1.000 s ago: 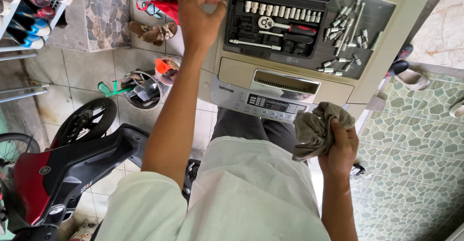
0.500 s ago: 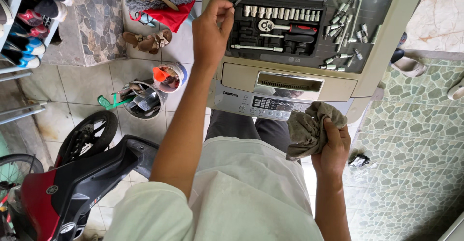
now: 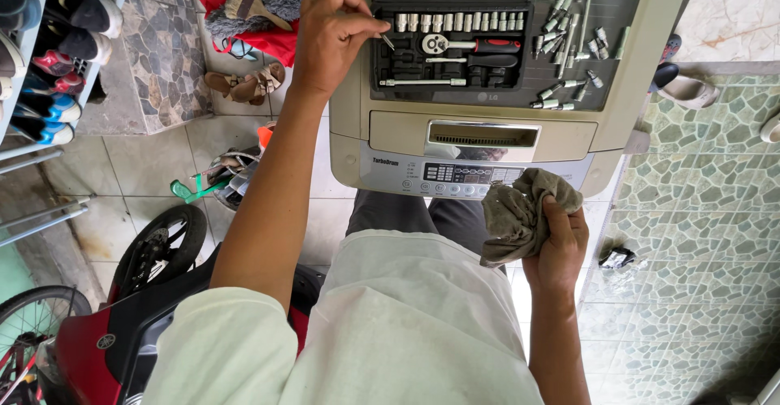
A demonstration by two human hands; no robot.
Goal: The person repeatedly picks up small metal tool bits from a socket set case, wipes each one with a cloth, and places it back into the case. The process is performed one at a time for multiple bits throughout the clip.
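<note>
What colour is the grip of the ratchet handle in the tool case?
Red, on the ratchet handle in the head view.

**Case, panel and labels on the washing machine**

An open black tool case (image 3: 451, 43) lies on the lid of the cream top-loading washing machine (image 3: 349, 129), its moulded tray holding a row of silver sockets, its hinged lid raised at the far edge. Just below the case a small logo label (image 3: 487, 97) sits on the dark lid. Along the machine's near edge runs a silver-grey control panel (image 3: 455, 173), a curved strip with a small dark display (image 3: 470, 174) and rows of round buttons; a dark wordmark label (image 3: 385, 161) stands at its left end.
</note>
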